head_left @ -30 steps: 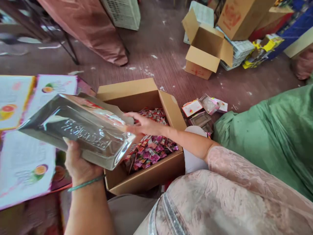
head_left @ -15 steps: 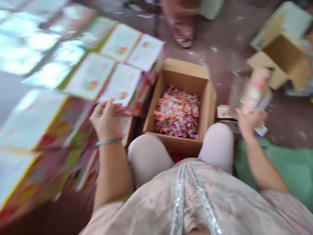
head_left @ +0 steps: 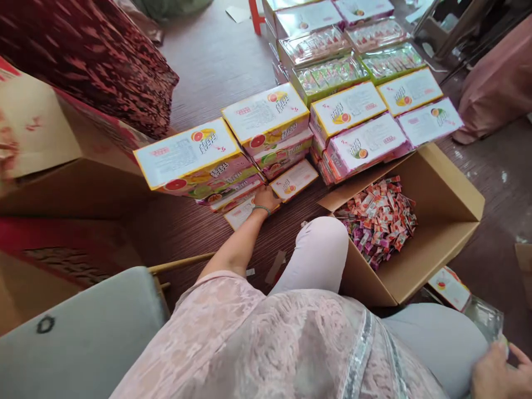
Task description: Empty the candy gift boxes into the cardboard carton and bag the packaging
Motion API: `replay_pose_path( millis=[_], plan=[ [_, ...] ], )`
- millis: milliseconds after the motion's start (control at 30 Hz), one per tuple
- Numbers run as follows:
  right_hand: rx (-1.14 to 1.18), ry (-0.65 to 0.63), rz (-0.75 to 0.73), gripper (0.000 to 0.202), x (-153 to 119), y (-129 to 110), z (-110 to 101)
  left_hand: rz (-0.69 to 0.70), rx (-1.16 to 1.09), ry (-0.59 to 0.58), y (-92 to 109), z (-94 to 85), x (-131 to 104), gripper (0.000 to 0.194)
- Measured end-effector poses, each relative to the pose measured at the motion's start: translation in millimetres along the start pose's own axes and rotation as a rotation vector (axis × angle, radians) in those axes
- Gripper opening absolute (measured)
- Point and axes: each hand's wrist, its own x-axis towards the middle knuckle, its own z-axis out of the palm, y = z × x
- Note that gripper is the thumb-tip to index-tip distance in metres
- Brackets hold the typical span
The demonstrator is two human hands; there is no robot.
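My left hand (head_left: 266,199) reaches down to the low white boxes at the foot of the stacks, between a white box (head_left: 241,215) and an orange-edged box (head_left: 294,180). Its fingers are mostly hidden, so its grip cannot be made out. At the lower right edge, my right hand (head_left: 496,372) is closed on a clear plastic tray (head_left: 485,317). An open carton (head_left: 444,221) holding many small red and purple sachets (head_left: 384,213) stands in front of my knees.
Stacked yellow-edged fruit boxes (head_left: 187,155) stand ahead, with sachet-filled clear trays (head_left: 328,75) behind. A grey seat (head_left: 83,332) and large cartons (head_left: 41,127) are at left. Patterned cloth (head_left: 137,61) hangs at upper left.
The view has swung left. My left hand has moved from the top of a box stack down to the low boxes. My right hand has come down beside my right knee.
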Motion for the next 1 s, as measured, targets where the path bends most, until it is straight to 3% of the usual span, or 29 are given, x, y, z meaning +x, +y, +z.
replay_pose_path(
  millis=[133, 267, 367, 500, 633, 800, 900, 1000],
  plan=[
    [-0.024, 0.012, 0.065, 0.007, -6.8, -20.7, -2.9, 0.100, 0.295, -0.128, 22.7, 31.8, 46.3, 0.124],
    [-0.018, 0.041, 0.075, 0.023, -12.8, -45.5, -8.1, 0.038, 0.348, -0.210, 32.5, 57.2, 82.4, 0.151],
    [-0.032, 0.049, 0.095, 0.019, -12.1, -56.4, -8.3, 0.024, 0.369, -0.206, 31.1, 70.6, 90.4, 0.155],
    [-0.057, 0.049, 0.053, 0.019, -8.9, -62.4, -6.9, 0.058, 0.327, -0.150, 28.6, 74.2, 78.1, 0.144],
    [-0.046, 0.006, 0.040, 0.022, -7.1, -56.8, -3.2, -0.009, 0.044, -0.084, 31.1, 61.0, 50.5, 0.115],
    [-0.018, -0.064, 0.063, 0.025, -6.0, -36.9, 9.2, -0.101, -0.350, -0.085, 36.2, 30.2, -0.3, 0.087],
    [0.050, -0.040, -0.022, 0.027, -9.3, -22.8, 18.0, -0.070, -0.583, -0.030, 41.3, 4.3, -36.3, 0.082],
    [0.119, 0.018, -0.130, 0.032, -13.6, -11.0, 26.1, 0.029, -0.867, 0.001, 55.3, -31.7, -72.3, 0.093]
  ],
)
